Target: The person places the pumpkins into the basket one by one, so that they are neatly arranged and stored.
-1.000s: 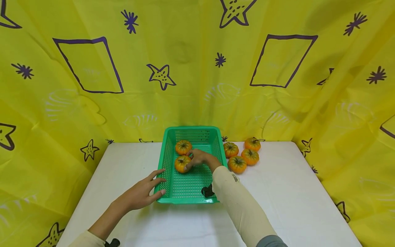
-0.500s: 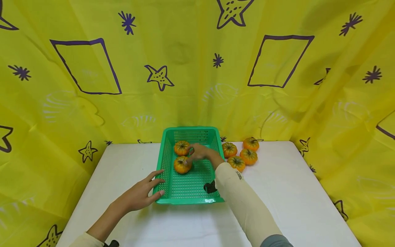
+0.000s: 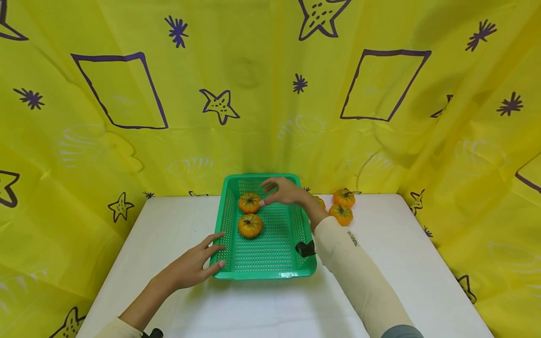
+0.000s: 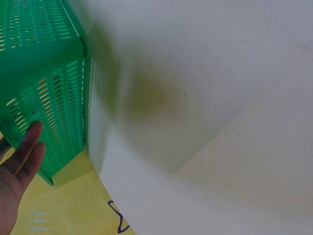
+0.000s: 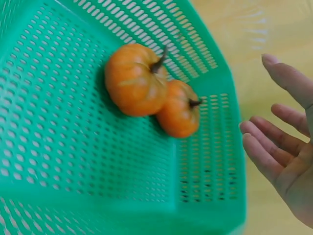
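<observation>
Two small orange pumpkins, a front one and a rear one, sit in the left part of a green plastic basket. Above the basket's far right part hovers my right hand, fingers spread and holding nothing. The right wrist view shows that hand apart from both pumpkins. My left hand rests on the basket's left rim with fingers extended. In the left wrist view, fingers of that hand lie against the outside of the slotted basket wall.
More pumpkins lie on the white table to the basket's right, some hidden behind my right forearm. A yellow printed curtain encloses the table at the back and sides.
My right hand has come off the front pumpkin, opening as it rises back and to the right. The left hand and both pumpkins in the basket stay put.
</observation>
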`<state>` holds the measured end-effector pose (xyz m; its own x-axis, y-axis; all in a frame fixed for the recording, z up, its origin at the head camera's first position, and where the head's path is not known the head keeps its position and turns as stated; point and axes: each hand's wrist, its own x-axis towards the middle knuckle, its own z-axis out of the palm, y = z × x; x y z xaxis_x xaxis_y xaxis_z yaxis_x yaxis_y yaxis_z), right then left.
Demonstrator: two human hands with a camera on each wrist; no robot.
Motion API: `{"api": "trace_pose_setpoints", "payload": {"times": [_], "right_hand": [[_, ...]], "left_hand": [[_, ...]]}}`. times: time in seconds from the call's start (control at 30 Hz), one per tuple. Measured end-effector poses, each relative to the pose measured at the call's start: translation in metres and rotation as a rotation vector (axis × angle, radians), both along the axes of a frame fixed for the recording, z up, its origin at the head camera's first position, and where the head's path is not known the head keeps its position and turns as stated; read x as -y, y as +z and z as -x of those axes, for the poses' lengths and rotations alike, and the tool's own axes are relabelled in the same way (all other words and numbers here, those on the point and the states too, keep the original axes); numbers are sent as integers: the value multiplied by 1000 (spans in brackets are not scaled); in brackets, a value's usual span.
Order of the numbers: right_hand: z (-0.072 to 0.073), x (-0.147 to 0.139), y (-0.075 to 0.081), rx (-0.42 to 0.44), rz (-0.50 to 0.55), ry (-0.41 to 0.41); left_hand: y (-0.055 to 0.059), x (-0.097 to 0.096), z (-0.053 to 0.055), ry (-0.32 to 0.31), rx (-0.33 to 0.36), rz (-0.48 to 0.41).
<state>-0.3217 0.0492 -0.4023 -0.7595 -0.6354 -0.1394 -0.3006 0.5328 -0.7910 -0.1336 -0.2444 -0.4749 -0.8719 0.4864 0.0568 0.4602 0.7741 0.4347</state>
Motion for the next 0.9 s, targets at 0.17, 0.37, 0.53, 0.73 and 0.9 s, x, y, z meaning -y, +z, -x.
{"api": "trace_pose_setpoints", "payload": {"times": [0.17,0.37,0.53,0.73,0.9], "right_hand": [[-2,-23,15,0,72,-24],[-4,-57,25,-59,122,-44],[-12,-88,27,-92,137,-105],[-20,-124,15,-128,104,-159],[-28,-153,-4,-116,66,-193]], "left_hand": [[1,1,0,-1,-10,6],[1,0,0,2,-1,6],[0,0,-1,8,7,3],[-2,0,-1,14,-12,4],[-3,0,0,7,-23,5]]}}
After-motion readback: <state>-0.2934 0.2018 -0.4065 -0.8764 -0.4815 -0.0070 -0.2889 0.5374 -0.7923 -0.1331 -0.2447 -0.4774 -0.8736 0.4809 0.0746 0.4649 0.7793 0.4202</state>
